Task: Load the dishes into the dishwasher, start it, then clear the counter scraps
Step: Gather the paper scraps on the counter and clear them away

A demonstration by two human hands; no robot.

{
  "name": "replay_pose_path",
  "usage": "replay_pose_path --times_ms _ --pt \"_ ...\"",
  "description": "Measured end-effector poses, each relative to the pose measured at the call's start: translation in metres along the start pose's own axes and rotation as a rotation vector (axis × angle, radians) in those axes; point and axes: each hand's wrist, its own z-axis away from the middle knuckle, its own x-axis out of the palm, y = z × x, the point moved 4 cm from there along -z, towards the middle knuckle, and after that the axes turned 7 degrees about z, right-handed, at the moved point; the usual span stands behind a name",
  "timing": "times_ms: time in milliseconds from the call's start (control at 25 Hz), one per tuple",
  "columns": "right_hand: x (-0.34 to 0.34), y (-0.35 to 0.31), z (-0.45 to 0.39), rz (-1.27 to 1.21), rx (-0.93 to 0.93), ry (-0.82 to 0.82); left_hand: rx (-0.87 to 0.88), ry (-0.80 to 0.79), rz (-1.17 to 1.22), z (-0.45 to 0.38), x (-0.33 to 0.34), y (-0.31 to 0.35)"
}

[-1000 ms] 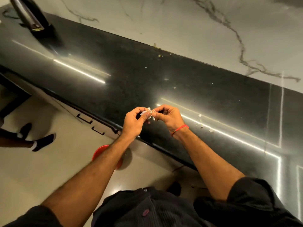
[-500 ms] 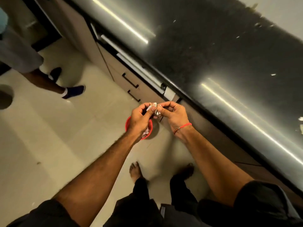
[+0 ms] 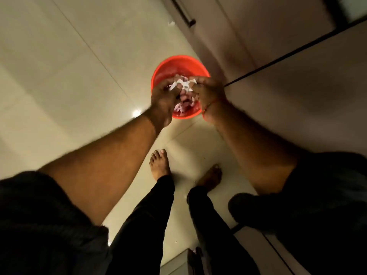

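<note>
- The person is standing barefoot on a pale tiled floor (image 3: 59,76), looking straight down at both hands held together over a red bin (image 3: 179,63).
- The left hand (image 3: 163,98) and the right hand (image 3: 208,90) are meeting above the bin's opening, fingers curled inward toward each other.
- Between the fingertips of both hands, a bunch of white paper scraps (image 3: 183,84) is being pinched; the hands are blurred, so the exact finger positions are hard to read.
- The scraps in the hands are sitting directly above the bin, not yet resting in it.
- More pale scraps (image 3: 184,107) are lying inside the bin, showing below and between the two hands.
- A thin red thread (image 3: 208,106) is circling the right wrist.
- The bin is standing on the floor just beside the base of a brown cabinet front (image 3: 278,56), which is running along the right side of the view.
- A dark bar handle (image 3: 184,13) is showing on the cabinet near the top edge.
- The person's two bare feet (image 3: 159,163) are planted near the bin, below it in the view, with dark trousers (image 3: 151,215) covering the legs.
- Dark short sleeves are covering both upper arms at the bottom corners.
</note>
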Motion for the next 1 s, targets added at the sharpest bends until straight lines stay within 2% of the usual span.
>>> replay_pose_path --times_ms 40,80,160,240,280,360,440,480,520,640,760,840,960,1000 --pt "0.007 0.018 -0.020 0.042 0.013 -0.008 -0.066 0.025 -0.197 -0.015 -0.007 -0.037" --pt "0.011 0.033 -0.039 0.049 0.028 -0.007 -0.163 0.082 -0.491 -0.027 -0.023 -0.086" --pt "0.020 0.062 -0.069 0.014 0.109 0.015 -0.346 0.080 -0.902 -0.041 -0.064 -0.162" --pt "0.021 0.082 -0.083 0.000 0.177 0.038 -0.272 0.085 -1.197 -0.035 -0.089 -0.203" --pt "0.020 0.087 -0.087 0.036 0.165 0.029 -0.240 0.051 -1.253 -0.039 -0.092 -0.212" --pt "0.019 0.093 -0.090 0.133 0.111 0.000 -0.225 0.042 -1.226 -0.047 -0.099 -0.210" --pt "0.013 0.091 -0.087 0.282 0.047 0.080 -0.253 0.045 -1.230 -0.045 -0.102 -0.204" --pt "0.010 0.089 -0.085 0.332 0.031 0.115 -0.211 0.021 -1.257 -0.047 -0.102 -0.208" --pt "0.008 0.085 -0.081 0.330 0.036 0.113 -0.212 -0.009 -1.266 -0.045 -0.100 -0.208" --pt "0.006 0.079 -0.068 0.187 0.117 0.004 -0.205 0.013 -1.296 -0.037 -0.103 -0.199" --pt "-0.005 0.067 -0.047 0.136 0.094 0.032 -0.032 0.015 -1.349 -0.036 -0.103 -0.179" --pt "-0.012 0.058 -0.031 0.084 0.064 0.048 -0.104 -0.045 -1.299 -0.022 -0.097 -0.172" --pt "-0.016 0.046 0.008 -0.056 0.092 -0.147 -0.136 -0.011 -1.326 0.018 -0.086 -0.162" --pt "-0.020 0.041 0.025 -0.074 0.107 -0.195 -0.183 0.022 -1.192 0.025 -0.080 -0.147"
